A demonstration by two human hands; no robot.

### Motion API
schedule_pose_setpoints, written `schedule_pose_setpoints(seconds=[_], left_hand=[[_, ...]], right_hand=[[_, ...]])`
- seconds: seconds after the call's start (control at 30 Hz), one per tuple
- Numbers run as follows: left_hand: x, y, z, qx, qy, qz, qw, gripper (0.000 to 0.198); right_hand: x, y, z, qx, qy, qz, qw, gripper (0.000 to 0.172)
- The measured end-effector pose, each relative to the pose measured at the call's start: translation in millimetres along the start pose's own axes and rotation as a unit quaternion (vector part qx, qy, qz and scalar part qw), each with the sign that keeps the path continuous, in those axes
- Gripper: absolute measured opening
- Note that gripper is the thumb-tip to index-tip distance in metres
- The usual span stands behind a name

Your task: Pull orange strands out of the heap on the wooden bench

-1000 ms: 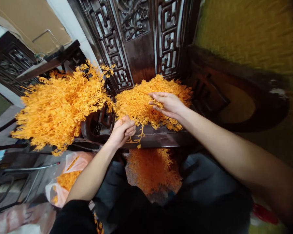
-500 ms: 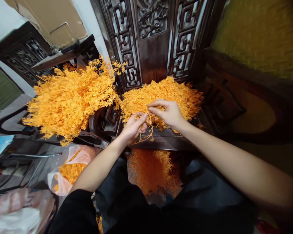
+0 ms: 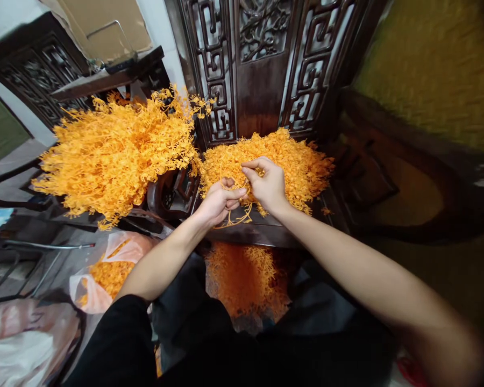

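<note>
My left hand (image 3: pixel 221 201) is closed, thumb against fingers, on a thin branching orange plastic sprig (image 3: pixel 242 217) whose bare stems hang below it. Just above and to the right, my right hand (image 3: pixel 267 184) pinches with thumb and index finger at the upper part of the sprig; the exact bit between the fingertips is too small to make out. Behind both hands lies a wide heap of orange plastic sprigs (image 3: pixel 282 148) on a dark wooden seat (image 3: pixel 258 235).
To the left, a larger pile of orange sprigs (image 3: pixel 116 156) rests over a wooden armrest. More sprigs sit in a clear bag (image 3: pixel 242 279) between my legs and in a pinkish plastic bag (image 3: pixel 99 295) on the floor. A carved wooden backrest (image 3: pixel 262 86) rises behind the heap.
My right hand has shifted slightly left and turned, with its knuckles more bent. The left hand keeps its hold on the sprig, and the view has moved a little.
</note>
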State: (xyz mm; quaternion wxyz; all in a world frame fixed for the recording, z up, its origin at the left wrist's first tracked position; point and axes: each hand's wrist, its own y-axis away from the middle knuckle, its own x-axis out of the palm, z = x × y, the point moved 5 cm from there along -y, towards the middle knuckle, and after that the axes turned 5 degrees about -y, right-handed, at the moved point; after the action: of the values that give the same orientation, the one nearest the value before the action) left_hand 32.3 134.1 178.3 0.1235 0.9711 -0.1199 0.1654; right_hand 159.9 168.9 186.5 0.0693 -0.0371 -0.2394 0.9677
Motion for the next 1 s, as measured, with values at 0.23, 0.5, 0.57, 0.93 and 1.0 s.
schedule_pose_setpoints(seconds=[0.23,0.5,0.57,0.93,1.0], left_hand=[[-11.4,18,2,-0.023,-0.051,0.062,0.996,0.056],[-28.3,19,-6,0.028,-0.095,0.045,0.994,0.053],[-27.1,20,-7,0.048,-0.106,0.048,0.992,0.051],[-39.9,21,-11,0.045,-0.11,-0.014,0.993,0.054],[-43.0,21,-11,0.028,-0.122,-0.019,0.992,0.051]], right_hand=[[-59,-39,-49,0.198,-0.104,-0.17,0.96,0.007],[-16,13,-6,0.283,-0.11,0.245,0.921,0.044],[-7,21,1,0.278,-0.058,0.304,0.909,0.047],[-7,13,6,0.245,-0.023,0.321,0.914,0.047],[-8,12,5,0.261,-0.028,0.312,0.913,0.046]])
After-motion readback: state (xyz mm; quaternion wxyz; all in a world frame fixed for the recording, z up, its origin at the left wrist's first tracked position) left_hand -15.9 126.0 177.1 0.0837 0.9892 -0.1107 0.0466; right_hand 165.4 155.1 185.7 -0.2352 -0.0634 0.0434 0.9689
